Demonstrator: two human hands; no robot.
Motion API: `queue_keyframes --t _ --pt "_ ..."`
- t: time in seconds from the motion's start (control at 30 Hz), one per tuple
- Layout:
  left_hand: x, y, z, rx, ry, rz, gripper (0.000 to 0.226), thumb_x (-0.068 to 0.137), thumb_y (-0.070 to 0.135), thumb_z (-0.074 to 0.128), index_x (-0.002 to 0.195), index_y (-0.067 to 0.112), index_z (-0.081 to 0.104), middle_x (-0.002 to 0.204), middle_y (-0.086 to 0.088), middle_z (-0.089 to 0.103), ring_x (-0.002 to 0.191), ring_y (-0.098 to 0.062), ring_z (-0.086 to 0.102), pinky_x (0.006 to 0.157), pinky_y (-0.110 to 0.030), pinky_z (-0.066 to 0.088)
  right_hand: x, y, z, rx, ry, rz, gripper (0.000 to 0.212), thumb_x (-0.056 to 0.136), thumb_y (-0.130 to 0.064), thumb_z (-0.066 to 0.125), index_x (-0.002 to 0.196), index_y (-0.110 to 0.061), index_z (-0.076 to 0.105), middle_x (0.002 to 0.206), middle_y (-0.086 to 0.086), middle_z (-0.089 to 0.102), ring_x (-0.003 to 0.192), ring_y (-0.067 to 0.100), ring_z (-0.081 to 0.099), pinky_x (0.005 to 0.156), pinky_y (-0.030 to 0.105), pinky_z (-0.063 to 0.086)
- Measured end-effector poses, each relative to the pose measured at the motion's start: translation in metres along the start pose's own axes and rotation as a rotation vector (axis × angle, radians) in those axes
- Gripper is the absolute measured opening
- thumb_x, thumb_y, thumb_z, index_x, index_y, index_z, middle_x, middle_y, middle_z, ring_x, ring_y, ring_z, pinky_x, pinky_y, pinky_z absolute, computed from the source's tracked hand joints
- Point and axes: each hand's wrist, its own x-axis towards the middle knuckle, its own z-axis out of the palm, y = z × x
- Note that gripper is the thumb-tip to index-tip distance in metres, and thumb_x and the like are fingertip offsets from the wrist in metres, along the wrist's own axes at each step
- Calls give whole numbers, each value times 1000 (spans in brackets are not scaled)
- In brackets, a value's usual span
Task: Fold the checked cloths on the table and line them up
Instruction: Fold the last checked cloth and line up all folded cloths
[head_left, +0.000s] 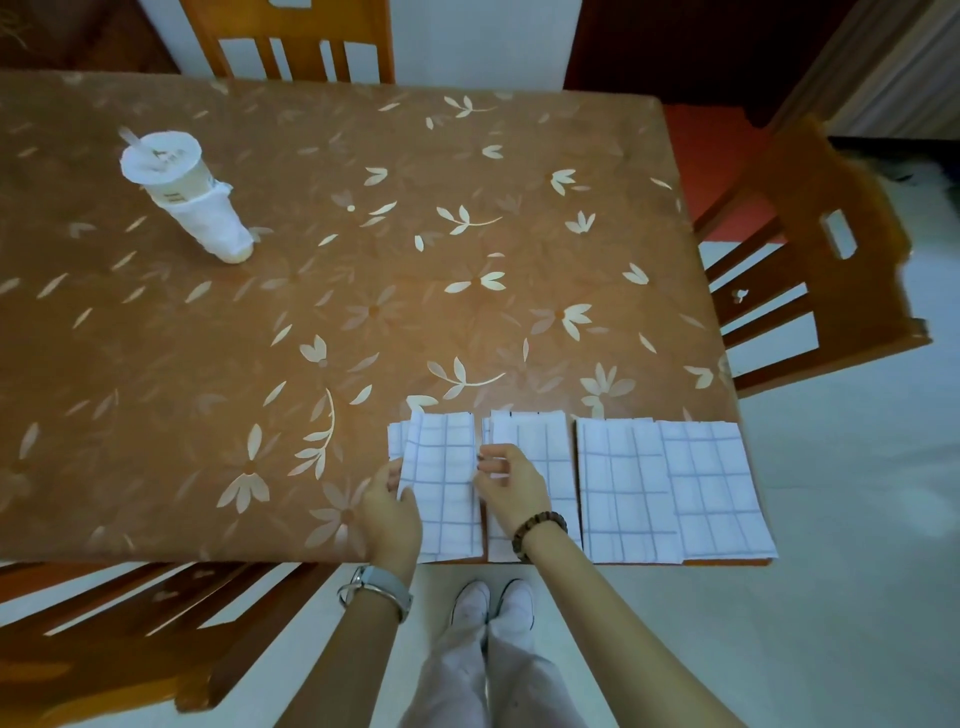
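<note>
A: Where are they?
B: On the desk (311, 260), 4 folded cloths (623, 488) line its near edge.
A: Hands?
B: Left hand (389, 512) and right hand (511, 488) have fingers (485, 470) pinching the end cloth (447, 499) by its sides. It looks soft, light and easy to slide.

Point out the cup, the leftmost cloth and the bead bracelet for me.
cup (187, 200): head view, its side below the lid.
leftmost cloth (444, 488): head view, middle of its top face.
bead bracelet (538, 526): head view, beads at mid-band.
</note>
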Motion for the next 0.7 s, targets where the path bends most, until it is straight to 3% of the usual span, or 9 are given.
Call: queue_keyframes --t 0.1,0.3,0.47,0.6,0.7 --pt "-2 0 1 -4 8 -9 34 93 1 54 122 17 63 112 -1 67 99 -17 60 81 -31 50 0 2 -3 6 17 4 27 91 -12 56 117 -20 57 99 -9 60 81 6 58 67 11 45" --pt "-2 -6 -3 -39 45 -55 35 91 4 58 124 15 58 111 -5 66 101 -25 62 85 -48 56 -1 3 -2 -26 0 -1 27 92 -11 55 118 -18 57 101 -5 61 86 8 56 60 2 41" --pt "-1 -8 -6 -77 70 -72 37 90 3 62 126 9 58 121 -9 59 93 -16 57 90 -43 55 -3 0 5 -101 -82 -27 35 94 -18 57 128 -16 53 115 -5 56 99 10 54 91 21 44" --pt "2 -11 -7 -126 74 -77 34 90 2 61 124 8 59 123 -10 60 95 -14 56 92 -39 53 0 0 11 -194 -32 -71 35 92 -19 58 127 -16 55 113 1 58 94 12 56 98 27 46" --pt "4 -13 -8 -147 57 -80 27 92 3 60 118 8 61 116 -9 64 95 -15 58 86 -35 53 2 -1 14 -215 -21 -68 36 92 -19 59 127 -16 56 123 4 56 97 16 59 99 28 46"
